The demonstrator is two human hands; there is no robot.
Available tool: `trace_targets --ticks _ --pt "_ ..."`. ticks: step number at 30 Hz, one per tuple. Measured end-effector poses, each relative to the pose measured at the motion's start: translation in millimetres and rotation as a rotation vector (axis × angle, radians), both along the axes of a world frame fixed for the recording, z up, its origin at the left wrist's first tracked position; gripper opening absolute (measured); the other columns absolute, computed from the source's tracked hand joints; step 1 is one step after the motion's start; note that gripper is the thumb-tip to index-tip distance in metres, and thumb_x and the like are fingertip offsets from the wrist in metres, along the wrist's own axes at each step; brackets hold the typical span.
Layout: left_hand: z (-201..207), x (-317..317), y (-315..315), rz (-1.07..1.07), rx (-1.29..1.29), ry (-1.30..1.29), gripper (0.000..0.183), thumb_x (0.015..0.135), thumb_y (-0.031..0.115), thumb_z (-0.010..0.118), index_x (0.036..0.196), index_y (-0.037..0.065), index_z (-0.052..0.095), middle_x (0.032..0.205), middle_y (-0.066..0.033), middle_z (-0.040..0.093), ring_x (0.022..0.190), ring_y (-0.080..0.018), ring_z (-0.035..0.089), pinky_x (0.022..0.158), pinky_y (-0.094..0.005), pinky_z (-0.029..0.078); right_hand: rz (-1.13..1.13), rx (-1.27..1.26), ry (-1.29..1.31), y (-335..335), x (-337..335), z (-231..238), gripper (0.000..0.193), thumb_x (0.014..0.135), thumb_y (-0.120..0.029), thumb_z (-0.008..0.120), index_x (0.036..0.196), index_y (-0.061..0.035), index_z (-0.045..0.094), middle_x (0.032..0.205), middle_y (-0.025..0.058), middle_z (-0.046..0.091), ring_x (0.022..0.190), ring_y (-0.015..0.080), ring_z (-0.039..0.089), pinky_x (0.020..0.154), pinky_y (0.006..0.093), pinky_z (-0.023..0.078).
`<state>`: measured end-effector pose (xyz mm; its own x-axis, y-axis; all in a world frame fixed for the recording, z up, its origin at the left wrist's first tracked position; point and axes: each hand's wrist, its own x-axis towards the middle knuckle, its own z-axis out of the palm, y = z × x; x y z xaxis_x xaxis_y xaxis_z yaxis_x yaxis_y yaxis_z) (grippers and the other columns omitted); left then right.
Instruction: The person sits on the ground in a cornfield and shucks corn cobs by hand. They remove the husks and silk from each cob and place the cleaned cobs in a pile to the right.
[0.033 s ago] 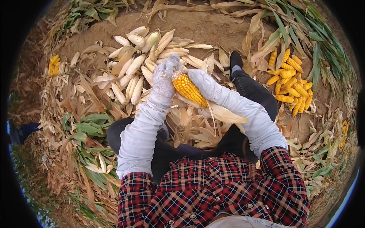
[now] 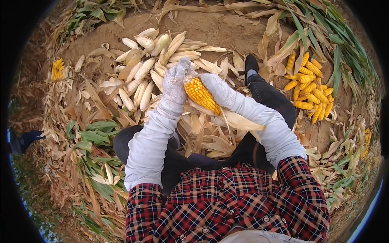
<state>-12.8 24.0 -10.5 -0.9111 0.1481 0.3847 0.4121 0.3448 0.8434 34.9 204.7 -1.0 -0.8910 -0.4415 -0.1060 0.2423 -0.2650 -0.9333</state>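
Observation:
Both my hands wear whitish gloves and meet around the top end of an ear of corn (image 2: pixel 202 97). Its yellow kernels are bare, and it points down and to the right. My left hand (image 2: pixel 177 79) is closed about the ear's upper end, its fingertips partly hidden. On the other side, my right hand (image 2: pixel 217 88) grips close to the same end. A pale, dry husk (image 2: pixel 243 121) trails below the ear, beneath my right forearm. Just beyond my left hand lies a heap of corn ears still in their husks (image 2: pixel 145 69).
Husked yellow ears (image 2: pixel 310 87) are piled at the right, beyond my outstretched leg (image 2: pixel 269 95). A smaller yellow pile (image 2: pixel 58 69) sits far left. Dry husks (image 2: pixel 198 129) cover the ground between my legs. Green stalks and leaves (image 2: pixel 328 36) edge the far right.

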Motion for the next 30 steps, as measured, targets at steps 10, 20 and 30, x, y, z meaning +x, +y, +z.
trace_targets --ticks 10,20,30 --pt "20 14 11 0.01 -0.078 -0.15 0.036 0.104 0.028 0.061 0.126 0.0 0.061 0.111 -0.0113 0.071 0.096 -0.0201 0.067 0.082 -0.0345 0.054 -0.27 -0.656 -0.233 5 -32 -28 0.082 0.1 -0.076 0.034 0.132 -0.0053 0.061 0.113 0.0131 0.071 0.098 0.0244 0.07 0.089 0.0361 0.058" --pt "51 23 25 0.004 0.12 -0.518 0.032 0.094 0.022 0.074 0.115 -0.001 0.067 0.097 -0.0138 0.074 0.087 -0.018 0.071 0.08 -0.0326 0.057 -0.493 -0.054 -0.176 -8 -22 -15 0.079 0.106 -0.067 0.03 0.148 -0.0026 0.049 0.137 0.015 0.061 0.121 0.024 0.062 0.108 0.0365 0.048" --pt "53 17 20 -0.083 0.333 -0.466 0.02 0.106 0.022 0.058 0.111 0.005 0.067 0.09 -0.0005 0.065 0.072 -0.0082 0.057 0.064 -0.023 0.047 -0.625 -0.08 -0.29 -4 -28 -4 0.054 0.093 -0.042 0.075 0.129 -0.0047 0.06 0.112 0.0069 0.068 0.102 0.0176 0.065 0.092 0.0332 0.051"
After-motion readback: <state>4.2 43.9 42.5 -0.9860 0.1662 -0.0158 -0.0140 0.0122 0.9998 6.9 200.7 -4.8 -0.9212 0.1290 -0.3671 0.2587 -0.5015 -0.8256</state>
